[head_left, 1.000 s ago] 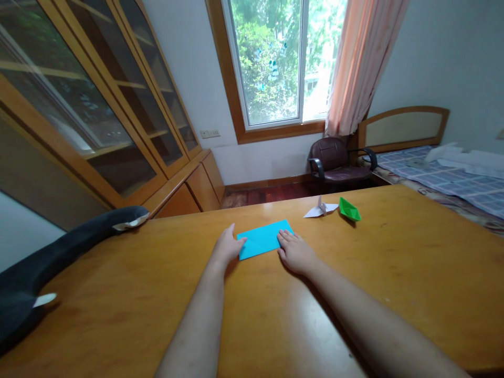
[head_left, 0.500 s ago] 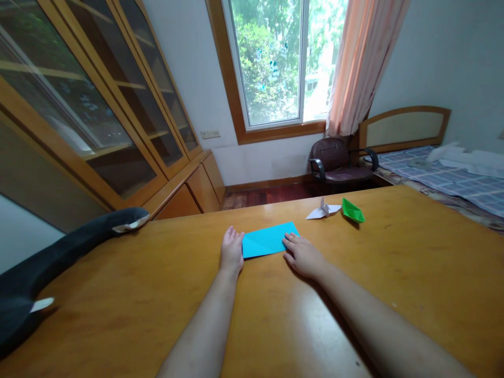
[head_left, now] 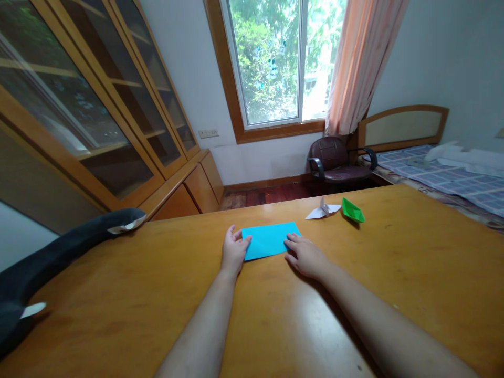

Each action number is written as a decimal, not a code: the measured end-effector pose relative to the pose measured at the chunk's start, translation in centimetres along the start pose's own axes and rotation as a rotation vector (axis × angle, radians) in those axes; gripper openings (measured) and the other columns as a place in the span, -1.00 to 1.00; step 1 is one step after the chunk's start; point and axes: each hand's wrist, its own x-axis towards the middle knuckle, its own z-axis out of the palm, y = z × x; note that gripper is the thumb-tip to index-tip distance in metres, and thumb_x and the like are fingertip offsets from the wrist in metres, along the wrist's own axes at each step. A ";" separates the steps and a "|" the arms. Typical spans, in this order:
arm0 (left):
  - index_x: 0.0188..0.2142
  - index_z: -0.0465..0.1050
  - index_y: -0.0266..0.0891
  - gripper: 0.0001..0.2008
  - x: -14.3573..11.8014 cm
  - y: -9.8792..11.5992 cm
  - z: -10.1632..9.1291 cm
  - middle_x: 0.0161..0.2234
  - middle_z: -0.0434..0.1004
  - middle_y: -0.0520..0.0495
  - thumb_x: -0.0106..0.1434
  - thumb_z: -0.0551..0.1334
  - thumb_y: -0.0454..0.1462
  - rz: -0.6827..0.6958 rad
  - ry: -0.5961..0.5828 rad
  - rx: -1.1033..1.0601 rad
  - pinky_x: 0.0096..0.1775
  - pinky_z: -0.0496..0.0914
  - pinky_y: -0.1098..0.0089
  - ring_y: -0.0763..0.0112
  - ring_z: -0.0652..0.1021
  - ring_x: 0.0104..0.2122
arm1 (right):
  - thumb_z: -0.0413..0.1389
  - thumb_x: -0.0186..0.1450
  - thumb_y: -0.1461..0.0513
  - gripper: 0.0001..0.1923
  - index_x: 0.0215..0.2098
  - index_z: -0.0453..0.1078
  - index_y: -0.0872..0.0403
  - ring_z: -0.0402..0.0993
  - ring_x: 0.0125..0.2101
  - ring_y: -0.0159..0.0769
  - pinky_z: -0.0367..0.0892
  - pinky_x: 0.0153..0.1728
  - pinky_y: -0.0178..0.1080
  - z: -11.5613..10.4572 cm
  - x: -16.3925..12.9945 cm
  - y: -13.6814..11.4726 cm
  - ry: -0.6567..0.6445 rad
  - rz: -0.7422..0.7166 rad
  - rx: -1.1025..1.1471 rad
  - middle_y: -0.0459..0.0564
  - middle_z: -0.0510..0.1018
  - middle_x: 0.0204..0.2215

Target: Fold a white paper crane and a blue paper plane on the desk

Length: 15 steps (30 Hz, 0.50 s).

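A blue sheet of paper (head_left: 268, 241), in the shape of a wide rectangle, lies on the wooden table (head_left: 157, 294) in front of me. At its left edge my left hand (head_left: 233, 250) grips it, thumb on top and the other fingers beside the edge. My right hand (head_left: 305, 255) rests on the right end, fingers stretched out over the paper and the thumb near its front edge. Beyond the right hand stand a white folded paper crane (head_left: 323, 209) and a green folded paper boat (head_left: 353, 211).
A black and white plush toy (head_left: 71, 252) lies along the table's left side. Past the far edge are a glass-door cabinet (head_left: 165, 173), a window (head_left: 268, 63), a dark red office chair (head_left: 334, 163) and a bed (head_left: 464, 173) with a checked cover.
My left thumb has moved right onto the top of the blue paper. The paper's left end has shifted slightly, while my right hand stays on its right end.
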 end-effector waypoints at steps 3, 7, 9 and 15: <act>0.31 -0.07 -0.25 -0.05 -0.4 0.0 0.3 -0.10 0.52 -0.24 0.00 0.38 -0.48 0.036 -0.023 0.058 -0.29 0.51 0.37 0.33 0.60 -0.32 | 0.06 0.28 0.16 -0.51 0.13 0.37 0.20 0.15 0.24 0.03 0.08 0.23 -0.02 0.1 0.0 0.1 0.025 -0.006 0.032 0.27 0.25 0.23; 0.32 -0.09 -0.25 -0.06 -0.9 0.1 0.4 -0.28 0.56 -0.09 0.03 0.35 -0.44 0.115 -0.063 0.047 -0.28 0.49 0.38 0.33 0.60 -0.32 | 0.07 0.24 0.18 -0.46 0.18 0.31 0.19 0.21 0.21 -0.01 0.14 0.20 -0.05 0.3 0.2 0.4 0.136 0.061 0.079 0.24 0.29 0.22; 0.29 -0.01 -0.27 -0.14 -1.0 0.2 0.4 -0.30 0.56 -0.07 0.04 0.34 -0.39 0.180 -0.084 0.043 -0.26 0.48 0.38 0.35 0.59 -0.33 | 0.05 0.23 0.22 -0.46 0.17 0.31 0.20 0.29 0.15 -0.02 0.18 0.17 -0.06 0.3 0.5 0.9 0.243 0.111 0.109 0.24 0.37 0.15; -0.30 0.52 -0.28 -0.78 -2.2 1.4 0.6 -0.35 0.55 -0.06 -0.01 0.33 -0.31 0.456 -0.080 0.152 -0.20 0.43 0.37 0.36 0.54 -0.31 | 0.04 0.12 0.23 -0.36 0.19 0.24 0.20 0.47 -0.31 -0.18 0.42 -0.18 -0.09 0.4 1.7 2.9 0.599 0.381 0.443 0.18 0.48 -0.10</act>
